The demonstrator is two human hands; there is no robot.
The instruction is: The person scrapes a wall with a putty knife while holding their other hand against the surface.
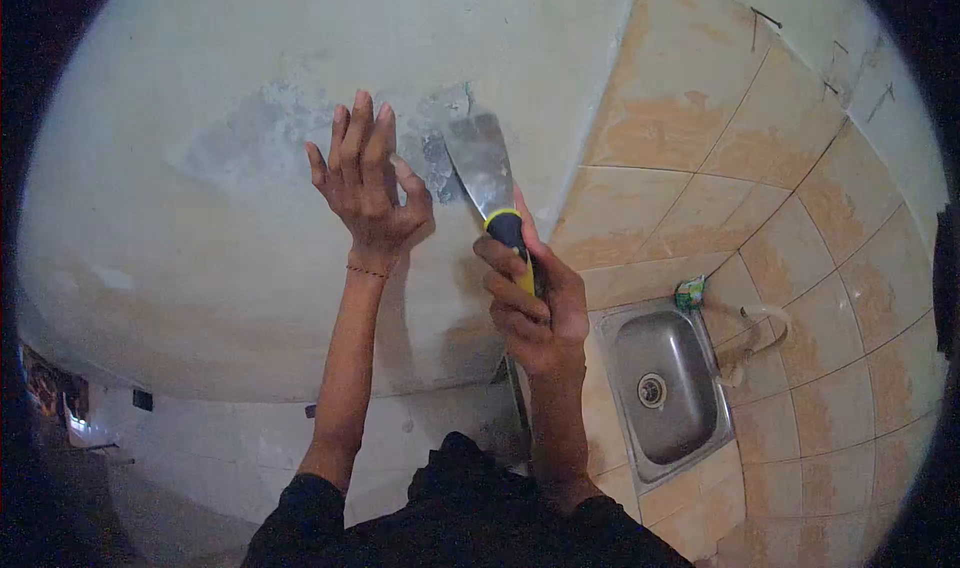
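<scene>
My right hand is wrapped round the black and yellow handle of a putty knife. The wide metal blade points up and lies at or very near the wall, beside a rough grey patch where the paint is off. To the left of the blade, my left hand is open with its fingers spread upward, over the bare patch and apparently resting on the wall. Around the left wrist is a thin cord bracelet. Whether the blade edge touches the wall is hard to tell.
A steel sink is set in the tiled counter at lower right. A green packet sits at its corner, and a pale curved tap stands beside it. Tiled walls rise on the right. Cluttered items show at far left.
</scene>
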